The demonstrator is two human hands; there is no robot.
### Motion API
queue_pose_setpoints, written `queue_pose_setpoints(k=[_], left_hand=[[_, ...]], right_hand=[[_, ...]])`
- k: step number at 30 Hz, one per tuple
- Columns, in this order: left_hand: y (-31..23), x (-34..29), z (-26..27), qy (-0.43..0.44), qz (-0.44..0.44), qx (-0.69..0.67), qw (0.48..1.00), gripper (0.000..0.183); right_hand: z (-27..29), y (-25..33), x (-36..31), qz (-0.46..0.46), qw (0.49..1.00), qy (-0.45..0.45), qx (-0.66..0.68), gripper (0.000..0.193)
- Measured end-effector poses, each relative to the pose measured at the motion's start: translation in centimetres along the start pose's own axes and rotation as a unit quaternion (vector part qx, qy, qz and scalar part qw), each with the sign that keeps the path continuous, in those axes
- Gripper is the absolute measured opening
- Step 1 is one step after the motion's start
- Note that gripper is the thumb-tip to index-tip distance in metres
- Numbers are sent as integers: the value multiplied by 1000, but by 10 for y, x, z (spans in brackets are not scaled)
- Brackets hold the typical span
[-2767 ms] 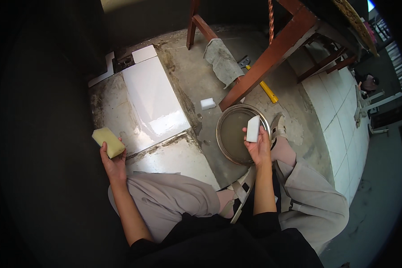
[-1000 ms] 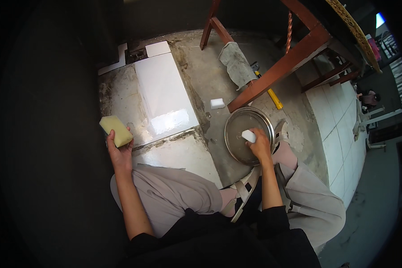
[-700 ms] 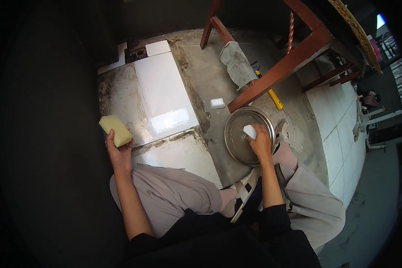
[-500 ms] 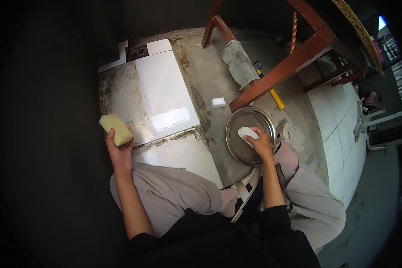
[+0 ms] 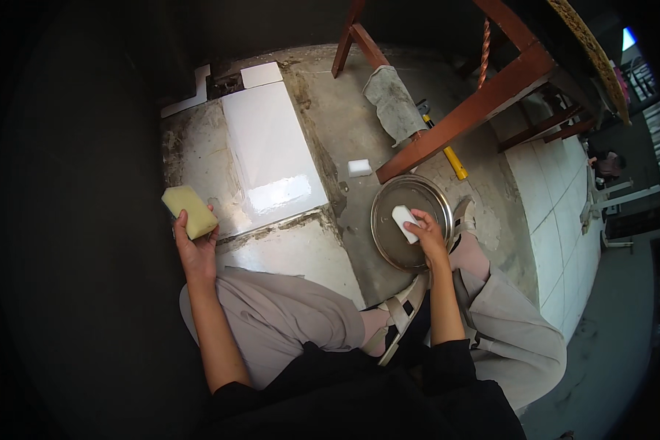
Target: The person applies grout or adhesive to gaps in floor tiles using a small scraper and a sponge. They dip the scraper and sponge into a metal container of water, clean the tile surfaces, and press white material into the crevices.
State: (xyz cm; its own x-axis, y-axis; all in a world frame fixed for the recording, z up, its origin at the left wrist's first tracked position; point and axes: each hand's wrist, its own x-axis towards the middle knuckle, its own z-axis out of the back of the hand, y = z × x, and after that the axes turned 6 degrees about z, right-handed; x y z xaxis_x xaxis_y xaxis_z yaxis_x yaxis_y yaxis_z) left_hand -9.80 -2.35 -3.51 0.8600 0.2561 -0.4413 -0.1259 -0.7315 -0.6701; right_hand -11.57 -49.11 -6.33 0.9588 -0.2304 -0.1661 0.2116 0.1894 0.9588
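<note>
A yellow sponge is gripped in my left hand, raised near the dark wall. My right hand holds a white sponge block by its lower right side, over a round metal basin of greyish water. Another white block lies on the floor just left of the basin's far rim. Ahead of my left hand, a glossy white tile rests on a worn, stained floor patch. A smaller white tile piece sits at its far edge.
A reddish-brown frame leg slants down beside the basin, with a grey cloth draped over its lower bar. A tool with a yellow handle lies behind that leg. My sandalled foot is close to the basin's near side.
The white block in my right hand has turned more upright, and the fingers have shifted to its right side. My left hand with the yellow sponge stays nearly still.
</note>
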Motion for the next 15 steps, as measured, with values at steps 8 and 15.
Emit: queue_pose_setpoints(k=[8, 15], left_hand=[[-10, -7, -15, -18, 5, -18, 1000, 54], [-33, 60, -72, 18, -19, 53, 998, 54]], right_hand=[[-19, 75, -13, -62, 980, 33, 185, 40], [-87, 103, 13, -50, 853, 209, 476, 53]])
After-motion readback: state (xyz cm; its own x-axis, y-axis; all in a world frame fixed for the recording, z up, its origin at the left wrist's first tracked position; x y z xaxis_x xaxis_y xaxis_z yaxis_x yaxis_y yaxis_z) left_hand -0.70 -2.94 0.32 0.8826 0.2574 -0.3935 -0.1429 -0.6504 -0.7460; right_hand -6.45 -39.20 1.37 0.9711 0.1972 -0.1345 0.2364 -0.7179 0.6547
